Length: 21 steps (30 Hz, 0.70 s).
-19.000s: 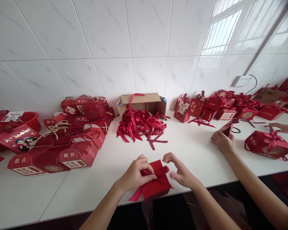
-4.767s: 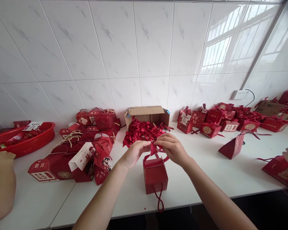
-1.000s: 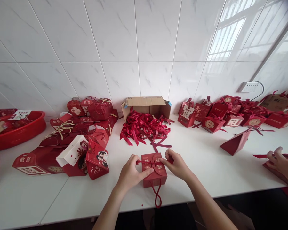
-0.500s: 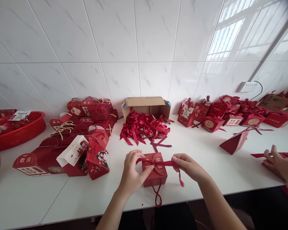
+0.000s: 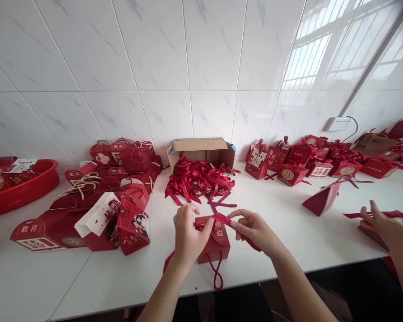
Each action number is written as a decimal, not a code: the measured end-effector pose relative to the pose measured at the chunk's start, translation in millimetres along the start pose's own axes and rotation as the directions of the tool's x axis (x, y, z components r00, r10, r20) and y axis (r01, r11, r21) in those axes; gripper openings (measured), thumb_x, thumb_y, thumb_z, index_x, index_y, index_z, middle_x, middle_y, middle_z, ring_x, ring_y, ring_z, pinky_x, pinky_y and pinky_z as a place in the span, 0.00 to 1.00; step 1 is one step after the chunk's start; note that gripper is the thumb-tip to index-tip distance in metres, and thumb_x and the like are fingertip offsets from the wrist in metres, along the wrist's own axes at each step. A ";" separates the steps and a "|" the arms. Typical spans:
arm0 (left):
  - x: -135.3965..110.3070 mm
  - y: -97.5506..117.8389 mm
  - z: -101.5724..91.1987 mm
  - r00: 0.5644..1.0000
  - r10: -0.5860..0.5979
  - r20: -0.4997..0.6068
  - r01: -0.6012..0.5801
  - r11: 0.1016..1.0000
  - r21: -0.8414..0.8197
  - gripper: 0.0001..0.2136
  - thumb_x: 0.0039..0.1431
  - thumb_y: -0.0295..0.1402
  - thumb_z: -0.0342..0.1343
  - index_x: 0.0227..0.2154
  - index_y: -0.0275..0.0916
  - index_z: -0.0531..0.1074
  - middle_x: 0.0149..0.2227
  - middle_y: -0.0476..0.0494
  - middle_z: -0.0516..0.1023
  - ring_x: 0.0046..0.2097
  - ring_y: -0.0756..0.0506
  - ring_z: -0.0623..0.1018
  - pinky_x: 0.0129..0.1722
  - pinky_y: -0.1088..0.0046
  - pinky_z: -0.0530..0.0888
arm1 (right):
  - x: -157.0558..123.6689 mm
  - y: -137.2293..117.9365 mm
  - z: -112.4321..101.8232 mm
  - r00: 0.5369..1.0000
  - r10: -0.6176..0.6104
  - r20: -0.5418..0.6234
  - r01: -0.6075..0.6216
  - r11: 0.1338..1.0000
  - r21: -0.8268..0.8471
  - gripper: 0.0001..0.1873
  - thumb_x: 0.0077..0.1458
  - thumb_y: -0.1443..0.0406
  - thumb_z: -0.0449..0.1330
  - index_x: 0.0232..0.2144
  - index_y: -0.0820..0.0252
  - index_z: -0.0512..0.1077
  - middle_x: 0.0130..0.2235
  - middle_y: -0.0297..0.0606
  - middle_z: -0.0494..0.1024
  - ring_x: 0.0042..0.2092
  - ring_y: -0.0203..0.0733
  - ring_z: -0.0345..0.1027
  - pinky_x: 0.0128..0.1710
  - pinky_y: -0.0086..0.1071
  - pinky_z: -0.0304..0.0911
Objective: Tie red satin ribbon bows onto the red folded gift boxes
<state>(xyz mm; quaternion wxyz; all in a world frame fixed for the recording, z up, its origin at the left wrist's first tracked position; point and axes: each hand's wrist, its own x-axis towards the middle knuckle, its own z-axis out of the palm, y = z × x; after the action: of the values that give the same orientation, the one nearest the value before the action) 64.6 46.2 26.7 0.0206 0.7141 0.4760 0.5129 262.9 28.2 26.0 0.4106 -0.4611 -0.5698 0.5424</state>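
A small dark red gift box (image 5: 218, 248) with gold lettering stands on the white table in front of me. A cord handle (image 5: 217, 275) hangs off its near side. Across its top runs a red ribbon (image 5: 222, 218). My left hand (image 5: 192, 235) curls round the box's left side, its thumb over the top and the ribbon between thumb and fingers. A tail of that ribbon shows beyond the left wrist. My right hand (image 5: 253, 230) pinches the ribbon at the box's right, with a loose end trailing under the fingers.
Behind the box, red ribbons (image 5: 199, 181) spill from a cardboard box (image 5: 201, 144). Red gift boxes (image 5: 67, 223) are piled at left, beside a red basin (image 5: 30, 190); more boxes (image 5: 292, 174) stand at right. A co-worker's hand (image 5: 386, 228) works at far right; another person's arm shows at far left.
My right hand has drawn slightly left and up, bringing the ribbon over the box's top. A ribbon tail now shows left of my left wrist. The view has shifted slightly.
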 end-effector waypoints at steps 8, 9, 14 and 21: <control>0.3 4.3 -2.9 0.994 -0.011 0.109 0.012 1.000 -0.008 0.03 0.53 0.28 0.55 0.32 0.42 0.71 0.34 0.47 0.76 0.41 0.43 0.73 0.46 0.61 0.64 | 18.2 13.5 39.3 0.983 -0.180 -0.020 0.172 0.960 -0.220 0.15 0.57 0.60 0.55 0.43 0.58 0.75 0.20 0.30 0.69 0.23 0.35 0.61 0.25 0.29 0.58; 0.2 3.6 -4.6 0.991 -0.031 0.132 0.037 0.998 -0.044 0.03 0.53 0.28 0.54 0.32 0.42 0.71 0.35 0.47 0.76 0.41 0.43 0.73 0.46 0.61 0.64 | 19.1 14.0 43.0 0.979 -0.199 -0.034 0.187 0.958 -0.217 0.14 0.57 0.60 0.54 0.41 0.58 0.75 0.21 0.31 0.70 0.24 0.36 0.62 0.25 0.29 0.59; -2.9 -16.8 -19.3 0.926 -0.215 0.311 0.304 0.913 -0.271 0.10 0.52 0.29 0.51 0.39 0.42 0.68 0.43 0.44 0.72 0.50 0.42 0.70 0.52 0.63 0.63 | 20.0 19.5 51.5 0.918 -0.356 -0.173 0.305 0.915 -0.263 0.10 0.56 0.63 0.54 0.30 0.58 0.74 0.37 0.40 0.75 0.38 0.42 0.68 0.39 0.33 0.64; -14.8 -55.8 -15.4 0.590 -0.532 0.607 0.762 0.616 -0.201 0.17 0.55 0.48 0.51 0.23 0.39 0.64 0.25 0.49 0.67 0.29 0.47 0.68 0.34 0.70 0.64 | 19.1 26.1 53.1 0.951 -0.287 -0.113 0.258 0.941 -0.219 0.12 0.59 0.60 0.51 0.31 0.57 0.72 0.32 0.37 0.76 0.37 0.42 0.69 0.39 0.34 0.65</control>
<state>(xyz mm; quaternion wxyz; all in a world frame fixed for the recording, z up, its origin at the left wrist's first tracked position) 15.9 59.2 -5.4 0.4927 0.5625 0.5569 0.3615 209.0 33.7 -4.7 0.4728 -0.4545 -0.6492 0.3853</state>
